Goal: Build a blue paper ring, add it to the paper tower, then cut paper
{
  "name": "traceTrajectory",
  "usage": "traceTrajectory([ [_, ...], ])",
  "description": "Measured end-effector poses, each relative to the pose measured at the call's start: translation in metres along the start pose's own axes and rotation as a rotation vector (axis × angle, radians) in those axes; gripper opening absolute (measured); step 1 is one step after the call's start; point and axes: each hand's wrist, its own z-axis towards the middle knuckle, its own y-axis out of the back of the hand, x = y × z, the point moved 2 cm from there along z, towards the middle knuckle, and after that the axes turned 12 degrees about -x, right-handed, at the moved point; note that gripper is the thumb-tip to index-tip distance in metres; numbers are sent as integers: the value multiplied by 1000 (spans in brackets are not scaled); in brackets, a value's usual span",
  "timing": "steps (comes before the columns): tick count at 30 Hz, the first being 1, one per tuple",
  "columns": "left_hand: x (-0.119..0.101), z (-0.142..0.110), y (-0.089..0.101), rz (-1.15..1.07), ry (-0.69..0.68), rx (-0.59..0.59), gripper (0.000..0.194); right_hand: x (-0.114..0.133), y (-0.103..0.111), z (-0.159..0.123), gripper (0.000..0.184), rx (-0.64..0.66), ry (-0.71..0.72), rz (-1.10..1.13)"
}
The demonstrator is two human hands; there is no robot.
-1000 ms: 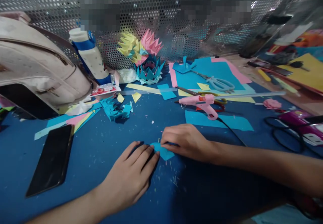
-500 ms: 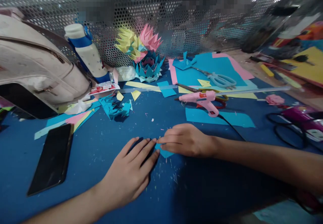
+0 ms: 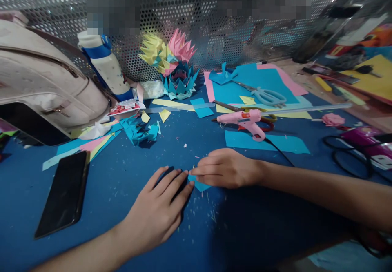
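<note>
From the head-worn camera, two bare hands meet over a small piece of blue paper (image 3: 200, 185) on a dark blue desk (image 3: 128, 200). The left hand (image 3: 161, 208) lies palm down, open, its fingers stretched out and a little apart, with the fingertips at the paper's left edge. The right hand (image 3: 228, 169) bends its fingers over the paper's far edge, the index fingertip close to the left hand's fingertips; whether it pinches the sheet or only presses on it, I cannot tell. The paper lies between the hands, partly hidden under the right one, and thin paper shreds (image 3: 212, 215) are scattered on the near side of it.

Just beyond the right hand is a blue paper strip (image 3: 266, 142), and past that a pink glue gun (image 3: 237, 118) lies on its side, its nozzle pointing left and its black cord (image 3: 280, 153) running back toward the right forearm. Farther off in the same direction, light blue-handled scissors (image 3: 269, 97) rest on stacked blue and pink sheets (image 3: 266, 80). To the left of the left hand lies a black phone (image 3: 63, 194). Beyond the left hand sits a crumpled-looking blue folded paper form (image 3: 137, 131). Well past both hands stand folded paper flowers (image 3: 180, 45) in yellow, pink and blue, near a white and blue bottle (image 3: 107, 72).
</note>
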Motion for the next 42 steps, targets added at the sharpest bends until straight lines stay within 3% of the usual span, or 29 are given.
traceTrajectory([
  [6, 0, 1, 0, 7, 5, -3, 42, -1, 1, -2, 39, 120, -44, 104],
  [18, -4, 1, 1, 85, -29, -7, 43, 0, 1, 3, 47, 96, -54, 118],
  [26, -4, 1, 1, 118, -40, 3, 44, -1, 4, 7, 34, 51, -33, 118],
  [37, -5, 0, 0, 91, -61, -15, 43, -2, 0, 6, 29, 101, -61, 167],
  [42, -10, 1, 0, 164, -37, -34, 41, -3, 8, 13, 25, 160, -64, 181],
])
